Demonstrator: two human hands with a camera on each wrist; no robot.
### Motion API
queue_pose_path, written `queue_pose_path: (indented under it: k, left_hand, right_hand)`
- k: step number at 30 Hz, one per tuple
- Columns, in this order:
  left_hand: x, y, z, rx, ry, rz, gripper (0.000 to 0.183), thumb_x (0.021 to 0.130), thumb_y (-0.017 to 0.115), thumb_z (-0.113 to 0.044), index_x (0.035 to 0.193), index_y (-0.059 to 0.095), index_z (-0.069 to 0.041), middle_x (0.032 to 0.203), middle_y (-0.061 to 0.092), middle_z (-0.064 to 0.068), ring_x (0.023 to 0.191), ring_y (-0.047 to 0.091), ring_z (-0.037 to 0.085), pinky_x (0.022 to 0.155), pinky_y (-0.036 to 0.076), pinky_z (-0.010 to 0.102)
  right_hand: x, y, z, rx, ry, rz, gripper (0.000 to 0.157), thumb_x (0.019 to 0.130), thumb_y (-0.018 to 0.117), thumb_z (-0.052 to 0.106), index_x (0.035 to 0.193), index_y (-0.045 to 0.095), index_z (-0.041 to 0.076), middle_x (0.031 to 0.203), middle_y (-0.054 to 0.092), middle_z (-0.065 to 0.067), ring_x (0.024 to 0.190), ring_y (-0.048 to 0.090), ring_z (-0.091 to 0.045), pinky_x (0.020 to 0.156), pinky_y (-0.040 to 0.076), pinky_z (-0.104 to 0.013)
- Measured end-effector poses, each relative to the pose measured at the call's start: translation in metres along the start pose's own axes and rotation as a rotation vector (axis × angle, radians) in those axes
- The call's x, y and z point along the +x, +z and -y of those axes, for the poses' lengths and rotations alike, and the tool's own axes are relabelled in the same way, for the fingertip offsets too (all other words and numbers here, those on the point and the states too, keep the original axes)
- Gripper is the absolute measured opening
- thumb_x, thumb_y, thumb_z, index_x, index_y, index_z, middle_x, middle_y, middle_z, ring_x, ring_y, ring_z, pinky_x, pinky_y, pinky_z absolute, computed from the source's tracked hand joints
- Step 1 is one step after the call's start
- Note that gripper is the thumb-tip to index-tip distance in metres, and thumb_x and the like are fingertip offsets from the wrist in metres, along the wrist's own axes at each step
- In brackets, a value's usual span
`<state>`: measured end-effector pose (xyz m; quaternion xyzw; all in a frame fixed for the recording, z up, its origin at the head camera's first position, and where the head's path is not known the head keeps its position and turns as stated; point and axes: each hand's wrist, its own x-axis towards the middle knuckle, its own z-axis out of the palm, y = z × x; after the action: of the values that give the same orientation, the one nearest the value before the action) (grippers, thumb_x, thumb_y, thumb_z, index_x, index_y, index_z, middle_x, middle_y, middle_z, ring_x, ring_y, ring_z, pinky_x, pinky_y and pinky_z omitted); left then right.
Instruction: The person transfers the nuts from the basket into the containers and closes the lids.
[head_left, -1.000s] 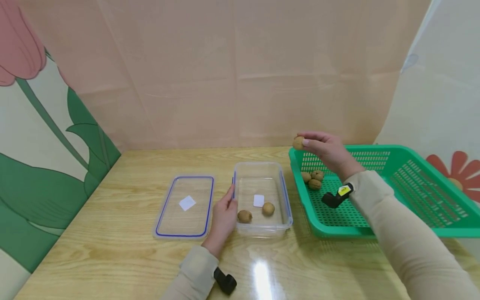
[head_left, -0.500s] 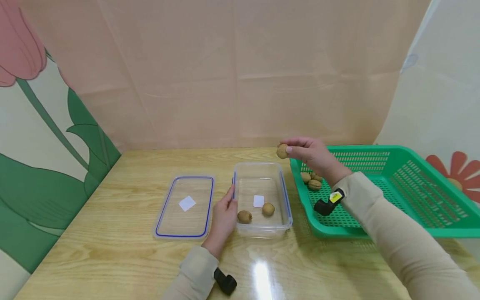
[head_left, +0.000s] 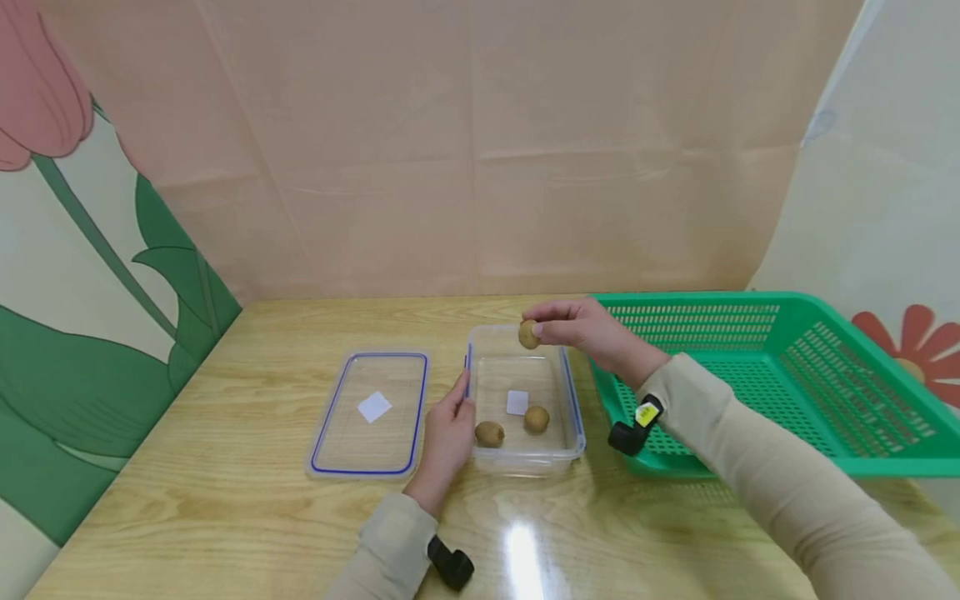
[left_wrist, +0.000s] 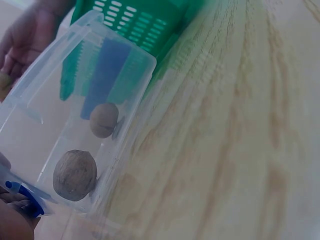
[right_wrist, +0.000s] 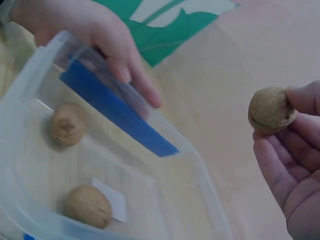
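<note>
Right hand [head_left: 588,333] is up at the far end of the clear container [head_left: 525,457], pinching a walnut [head_left: 528,334] between thumb and fingertips. The right wrist view gives me a tidy hold, thumb on one side, fingers on the other, most of the shell exposed. In the head view the nut lines up with the far rim; I can't tell whether it's fully inside that edge, so I'd bring it towards the middle before lowering.

Left hand [head_left: 447,433] lies along the container's left wall, fingers stretched out against the outside. I want steady, light pressure there, nothing that tips or slides the box on the surface [head_left: 225,500].

Two loose nuts [head_left: 536,419] sit inside at the near end, one beside the white label [head_left: 517,402]. The far half has the room, so I'd aim there, go low and part the fingers gently: a round shell dropped from height could bounce or roll. Right wrist should clear the green basket [head_left: 750,375] too.
</note>
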<state>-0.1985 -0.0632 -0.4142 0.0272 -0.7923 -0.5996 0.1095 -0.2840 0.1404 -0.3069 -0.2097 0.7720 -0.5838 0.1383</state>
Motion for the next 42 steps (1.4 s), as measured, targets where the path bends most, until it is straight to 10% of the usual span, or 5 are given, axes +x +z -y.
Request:
queue_pose_path:
  k: [16,42]
  left_hand:
    - [0.001,-0.001,0.000,-0.001,0.004,0.007,0.044,0.092,0.048,-0.008,0.136,0.047,-0.011,0.137,0.046,0.011,0.065,0.049,0.021,0.052,0.042,0.025]
    - [0.000,-0.003,-0.001,-0.022,-0.011,0.030,0.045,0.092,0.048,-0.009,0.137,0.045,-0.013,0.137,0.046,0.012,0.052,0.038,0.013,0.044,0.038,0.020]
  right_hand:
    - [0.002,0.019,-0.010,-0.104,0.110,0.076,0.035,0.085,0.065,0.015,0.115,0.060,-0.003,0.089,0.068,0.005,0.086,0.062,-0.013,0.086,0.048,-0.034]
    - [0.006,0.024,-0.014,-0.164,0.120,0.012,0.033,0.087,0.063,0.014,0.113,0.058,-0.005,0.107,0.064,-0.012,0.094,0.059,-0.016,0.090,0.047,-0.036]
